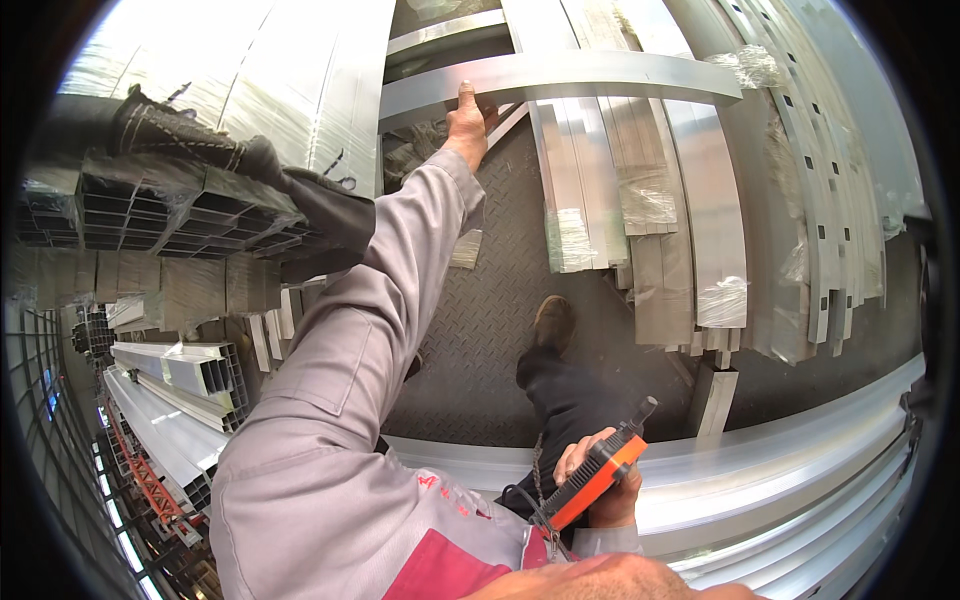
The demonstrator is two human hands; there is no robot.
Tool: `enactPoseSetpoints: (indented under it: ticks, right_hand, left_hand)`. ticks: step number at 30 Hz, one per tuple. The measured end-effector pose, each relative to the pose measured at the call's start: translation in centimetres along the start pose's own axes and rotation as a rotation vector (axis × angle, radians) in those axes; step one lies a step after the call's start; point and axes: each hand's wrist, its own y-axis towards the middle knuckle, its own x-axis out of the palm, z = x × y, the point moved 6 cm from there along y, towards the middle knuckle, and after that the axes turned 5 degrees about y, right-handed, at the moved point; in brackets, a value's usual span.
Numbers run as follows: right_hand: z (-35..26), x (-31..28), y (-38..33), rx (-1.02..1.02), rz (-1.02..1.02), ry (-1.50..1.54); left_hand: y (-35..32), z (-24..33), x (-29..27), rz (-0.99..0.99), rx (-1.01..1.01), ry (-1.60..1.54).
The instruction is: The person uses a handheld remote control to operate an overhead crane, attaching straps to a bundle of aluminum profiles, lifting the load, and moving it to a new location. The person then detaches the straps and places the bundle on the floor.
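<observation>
Dark grey diamond-plate floor (pixel 505 250), metal profile stock packed on both sides. Left: big film-wrapped stack of silver rectangular tubes (pixel 285 75), open ends facing the wearer. Lower right: long silver metal profiles (pixel 780 485) lying crosswise. Right: several bundles of silver-grey flat-sided profiles (pixel 585 185), ends wrapped in clear film, running away from the wearer.

Main piece: long silver rectangular metal bar (pixel 580 76), crosswise at the top of the view, from beside the left stack out over the right bundles. It bows in the view; fisheye bends straight edges, so can't tell its true line.

Black strap-like piece with pale stitching (pixel 190 148) lies across the near end of the left stack.

Left hand (pixel 466 128): arm fully out, closed on the bar's near edge left of its middle, thumb on the near face, fingers mostly hidden. Grip force: can't tell.

Right hand (pixel 616 497): low, near the body, wrapped around an orange-and-black handheld control box (pixel 590 482) with a stubby black tip, tilted up to the right. Brown shoe (pixel 555 325) on the floor beyond it.
</observation>
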Motion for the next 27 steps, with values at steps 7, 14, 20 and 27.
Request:
enactPoseSetpoints:
  ticks: [7,14,20,27]
  right_hand:
    - [-0.9,0.6,-0.2,0.009,0.046,-0.006]
    - [-0.5,-0.9,-1.6,0.074,0.076,-0.002]
    - [0.4,-2.0,-1.6,-0.008,0.095,-0.039]
    - [0.5,-0.1,-2.7,-0.042,0.04,-0.096]
  left_hand:
    - [-3.3,-1.0,0.7,-0.017,-0.16,0.009]
    - [-27.4,-8.9,-7.3,-0.297,-0.343,0.418]
    - [-45.1,-7.1,-21.3,-0.287,-0.335,0.649]
    - [-50.2,21.3,-23.0,-0.027,0.842,1.108]
